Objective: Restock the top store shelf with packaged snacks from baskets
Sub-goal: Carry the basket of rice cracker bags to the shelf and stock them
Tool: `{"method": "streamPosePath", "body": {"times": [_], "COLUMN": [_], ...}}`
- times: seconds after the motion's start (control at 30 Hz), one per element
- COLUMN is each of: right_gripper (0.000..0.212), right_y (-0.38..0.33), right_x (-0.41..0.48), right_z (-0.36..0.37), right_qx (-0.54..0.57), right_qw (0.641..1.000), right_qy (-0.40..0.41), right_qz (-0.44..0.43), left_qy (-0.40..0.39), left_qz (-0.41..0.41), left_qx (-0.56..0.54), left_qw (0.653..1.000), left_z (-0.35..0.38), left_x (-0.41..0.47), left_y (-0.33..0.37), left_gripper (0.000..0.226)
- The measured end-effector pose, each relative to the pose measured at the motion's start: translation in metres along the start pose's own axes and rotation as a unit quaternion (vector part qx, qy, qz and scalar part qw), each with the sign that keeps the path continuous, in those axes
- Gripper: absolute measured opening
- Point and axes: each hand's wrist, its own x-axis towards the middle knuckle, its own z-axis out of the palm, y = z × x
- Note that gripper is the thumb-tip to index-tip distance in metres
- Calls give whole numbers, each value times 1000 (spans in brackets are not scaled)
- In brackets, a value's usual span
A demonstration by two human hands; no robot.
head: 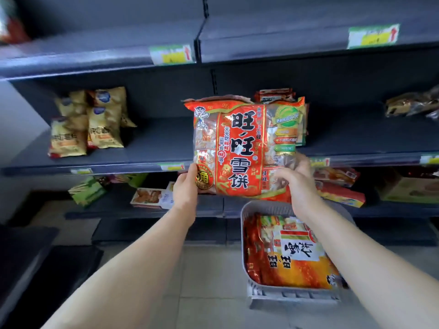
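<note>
The left grip point(185, 189) pinches the red snack bag point(240, 148) at its lower left corner; the right grip point(295, 184) clasps its lower right. Under them, a grey basket point(292, 296) holds more bags point(294, 257).

The price tags point(172, 54) on the top shelf point(95, 41) are too blurred to read. A red packet point(9, 22) at the upper left is smeared and cut off by the edge. The rice cracker bag point(237, 148) hides the fingers of the left hand point(186, 188) and most of the packets point(273, 95) behind it. At the right edge brown packets point(413, 104) are cut off.
</note>
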Motion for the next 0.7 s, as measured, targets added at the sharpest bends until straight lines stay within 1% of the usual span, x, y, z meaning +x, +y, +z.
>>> {"method": "streamPosePath", "body": {"times": [0.1, 0.2, 0.27, 0.37, 0.4, 0.53, 0.7], "right_gripper": [43, 45, 42, 39, 40, 41, 36], "right_y": [-11, -26, -37, -53, -57, -86, -125], "right_x": [-27, -49, -62, -78, -81, -82, -63], "right_z": [68, 139, 187, 251, 268, 333, 409], "right_qx": [1, 21, 32, 49, 52, 34, 10], "right_qw": [999, 996, 993, 987, 985, 973, 954], "right_qy": [-31, -63, -80, -105, -118, -168, -205], "right_qz": [-27, -57, -81, -109, -114, -155, -220], "left_qy": [22, 46, 55, 69, 68, 67, 133], "left_qz": [36, 86, 118, 151, 160, 205, 281], "left_qx": [-19, -27, -36, -31, -31, -17, 25], "left_qw": [999, 995, 991, 986, 984, 976, 950], "left_z": [-74, -147, -193, -253, -268, -325, -370], "left_x": [-6, -7, -6, -4, -6, -8, 12], "left_y": [20, 41, 58, 85, 95, 137, 188], "left_gripper": [36, 33, 39, 63, 64, 53, 45]}}
